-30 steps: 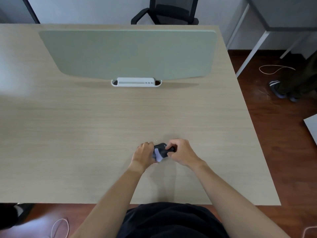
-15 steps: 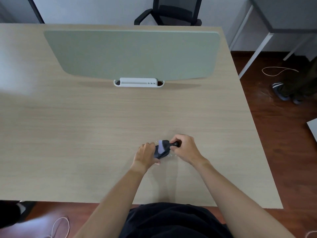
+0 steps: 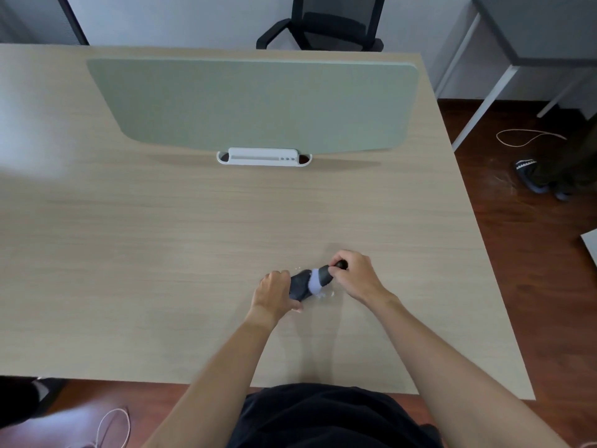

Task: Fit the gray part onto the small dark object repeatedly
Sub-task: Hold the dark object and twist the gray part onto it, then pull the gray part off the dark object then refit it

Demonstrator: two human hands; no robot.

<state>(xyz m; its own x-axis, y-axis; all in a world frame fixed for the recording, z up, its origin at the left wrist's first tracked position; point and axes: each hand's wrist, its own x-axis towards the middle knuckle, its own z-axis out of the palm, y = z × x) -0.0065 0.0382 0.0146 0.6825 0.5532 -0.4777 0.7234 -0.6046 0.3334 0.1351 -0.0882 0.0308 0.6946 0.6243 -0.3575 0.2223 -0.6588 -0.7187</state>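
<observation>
A pale wood-grain counter [image 3: 161, 253] fills most of the frame. Across its upper middle stands a smooth sage-green divider panel [image 3: 258, 101] in a white plastic foot [image 3: 263, 156]. A black office chair [image 3: 323, 24] sits at top centre. Lower centre, the left hand [image 3: 274, 291] grips one end of the small dark object [image 3: 300, 284], fingers curled round it. The right hand [image 3: 357, 274] pinches the other end, and the pale gray part [image 3: 315, 282] bands the middle between them.

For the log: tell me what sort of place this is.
Most likely an office: a wooden desk with a green privacy divider clipped on, a black swivel chair behind it, and another white-legged desk on the right.
</observation>
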